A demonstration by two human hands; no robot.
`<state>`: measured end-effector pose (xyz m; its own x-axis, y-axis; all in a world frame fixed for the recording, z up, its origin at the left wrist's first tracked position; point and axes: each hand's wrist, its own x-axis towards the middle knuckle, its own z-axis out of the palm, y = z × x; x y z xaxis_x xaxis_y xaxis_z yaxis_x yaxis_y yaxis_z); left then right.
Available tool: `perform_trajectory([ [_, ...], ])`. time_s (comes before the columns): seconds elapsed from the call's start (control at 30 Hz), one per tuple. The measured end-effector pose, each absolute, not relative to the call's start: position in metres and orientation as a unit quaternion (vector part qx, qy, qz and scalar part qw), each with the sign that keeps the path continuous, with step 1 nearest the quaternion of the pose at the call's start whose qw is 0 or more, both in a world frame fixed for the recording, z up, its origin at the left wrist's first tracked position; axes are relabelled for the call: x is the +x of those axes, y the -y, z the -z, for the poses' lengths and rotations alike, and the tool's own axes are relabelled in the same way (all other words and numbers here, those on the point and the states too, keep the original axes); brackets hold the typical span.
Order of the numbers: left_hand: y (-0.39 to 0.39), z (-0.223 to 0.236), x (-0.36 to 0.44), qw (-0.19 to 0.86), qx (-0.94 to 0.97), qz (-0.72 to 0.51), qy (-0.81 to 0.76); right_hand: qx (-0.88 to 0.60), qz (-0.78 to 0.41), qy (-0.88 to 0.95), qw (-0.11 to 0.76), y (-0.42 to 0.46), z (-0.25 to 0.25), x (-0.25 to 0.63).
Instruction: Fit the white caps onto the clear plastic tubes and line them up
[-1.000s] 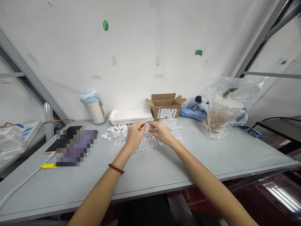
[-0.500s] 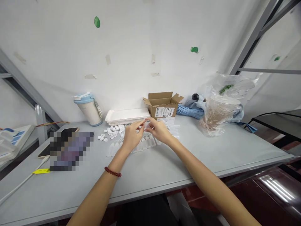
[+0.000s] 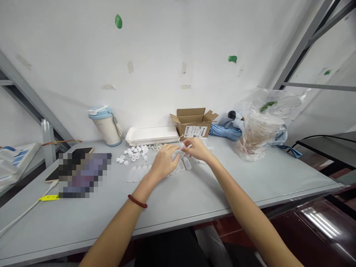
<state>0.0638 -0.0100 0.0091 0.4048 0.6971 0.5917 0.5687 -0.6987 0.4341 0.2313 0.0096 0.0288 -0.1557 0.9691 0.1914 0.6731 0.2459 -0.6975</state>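
My right hand point(image 3: 196, 149) is closed in a pinch at the middle of the table, and a thin pale cord point(image 3: 181, 138) sticks up from its fingertips. Facing it from the left, my left hand point(image 3: 166, 160) has thumb and fingers apart, with nothing visible between them. Under and around both hands lies a row of translucent plastic sleeves point(image 3: 136, 173) with cord loops at their tops. Small white plastic caps point(image 3: 136, 152) are heaped to the left, beside a bunch of pale cords point(image 3: 157, 147). Some clear pieces behind my right hand are partly hidden.
An open cardboard box point(image 3: 194, 128) and a stack of white trays point(image 3: 152, 135) stand by the wall. A tumbler point(image 3: 107, 128) and a phone point(image 3: 80, 151) are on the left. Blue cloth point(image 3: 225, 130) and a plastic-wrapped container point(image 3: 260, 131) sit on the right.
My hands have moved slightly apart, the right one shifting right. The left thumb and fingers have spread. A cord now shows above the right fingertips.
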Motion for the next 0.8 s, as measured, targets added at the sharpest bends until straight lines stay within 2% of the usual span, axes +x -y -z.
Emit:
perform_trajectory([
  [0.13, 0.017, -0.006, 0.072, 0.078, 0.890, -0.295, -0.340, -0.574, -0.280, 0.730, 0.244, -0.014, -0.029, 0.245],
  [0.3, 0.022, -0.003, 0.082, 0.089, 0.900, -0.224, -0.362, -0.604, -0.300, 0.709, 0.206, -0.016, -0.030, 0.256],
  [0.57, 0.022, -0.003, 0.085, 0.069, 0.901, -0.184, -0.386, -0.607, -0.287, 0.729, 0.130, -0.008, -0.040, 0.256],
  [0.8, 0.021, -0.001, 0.084, 0.097, 0.889, -0.172, -0.412, -0.601, -0.268, 0.747, 0.096, -0.008, -0.038, 0.256],
])
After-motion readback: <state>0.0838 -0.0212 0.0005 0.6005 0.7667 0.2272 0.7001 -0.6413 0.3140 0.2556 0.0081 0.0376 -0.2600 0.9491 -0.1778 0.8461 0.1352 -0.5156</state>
